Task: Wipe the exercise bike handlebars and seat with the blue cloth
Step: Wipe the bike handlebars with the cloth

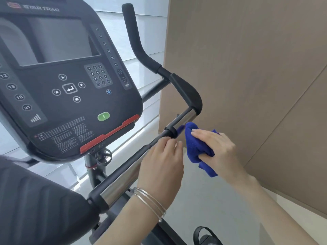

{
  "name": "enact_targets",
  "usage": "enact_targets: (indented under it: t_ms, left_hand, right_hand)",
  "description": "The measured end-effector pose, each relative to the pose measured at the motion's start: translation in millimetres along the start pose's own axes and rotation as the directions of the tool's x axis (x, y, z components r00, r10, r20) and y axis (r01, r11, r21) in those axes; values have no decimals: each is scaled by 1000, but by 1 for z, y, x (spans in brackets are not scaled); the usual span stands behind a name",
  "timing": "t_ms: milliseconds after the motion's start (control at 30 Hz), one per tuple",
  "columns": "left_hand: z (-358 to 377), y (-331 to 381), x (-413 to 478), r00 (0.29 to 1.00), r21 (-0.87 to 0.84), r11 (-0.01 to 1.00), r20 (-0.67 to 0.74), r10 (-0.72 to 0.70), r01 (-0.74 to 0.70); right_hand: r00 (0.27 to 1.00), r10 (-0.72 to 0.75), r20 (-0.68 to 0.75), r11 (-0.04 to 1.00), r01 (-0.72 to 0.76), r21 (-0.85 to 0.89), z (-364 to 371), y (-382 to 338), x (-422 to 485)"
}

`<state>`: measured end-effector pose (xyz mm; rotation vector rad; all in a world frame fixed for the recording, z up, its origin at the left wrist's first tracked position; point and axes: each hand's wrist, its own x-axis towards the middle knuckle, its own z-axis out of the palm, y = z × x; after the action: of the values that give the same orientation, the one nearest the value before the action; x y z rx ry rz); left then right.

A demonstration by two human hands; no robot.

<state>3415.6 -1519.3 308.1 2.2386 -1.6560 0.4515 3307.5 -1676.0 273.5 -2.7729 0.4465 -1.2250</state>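
Fingers [195,133] of the right hand [215,149] bunch the blue cloth [196,147]; left hand [162,165] fingers, loosely open, rest on the handlebar [123,172]. Wrapping the chrome grip sensor [184,117] fully would likely clean best.

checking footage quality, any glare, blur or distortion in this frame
Head view: bright backlight from the window washes out the left; glare streaks on the chrome handlebar sensor; wide-angle bending at the edges; slight motion blur on the blue cloth tip.
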Motion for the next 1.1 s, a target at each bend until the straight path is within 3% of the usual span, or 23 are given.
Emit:
enact_targets:
  t_ms: [133,233,400,600,767,833,900,1000,1100]
  left_hand:
    - [14,17,7,999,-62,998,-29,31,-33]
    - [15,17,15,996,-31,999,-84,32,-34]
    - [8,6,26,993,46,993,-49,-103,106]
    - [7,-1,32,983,126,974,-24,-184,185]
    - [5,0,38,976,160,963,-26,-215,217]
    - [2,-4,41,966,156,953,-49,-256,260]
    - [-1,-6,42,955,177,938,-54,-293,297]
    - [-2,-8,41,947,197,927,-25,-320,319]
    - [-1,-13,36,945,214,923,5,-328,320]
  right_hand:
    - [997,9,79,999,-12,34,-7,10,-1]
    - [990,-80,120,994,70,90,-11,17,3]
    - [982,-182,47,978,176,112,-2,19,39]
    - [951,-247,189,961,214,177,21,19,62]
    - [884,-435,172,899,438,18,9,33,90]
    - [883,-441,163,893,450,-24,3,36,111]
    - [872,-385,303,917,399,16,3,33,130]
    - [675,-299,674,936,346,69,9,35,151]
    - [518,-288,805,948,274,163,5,50,165]
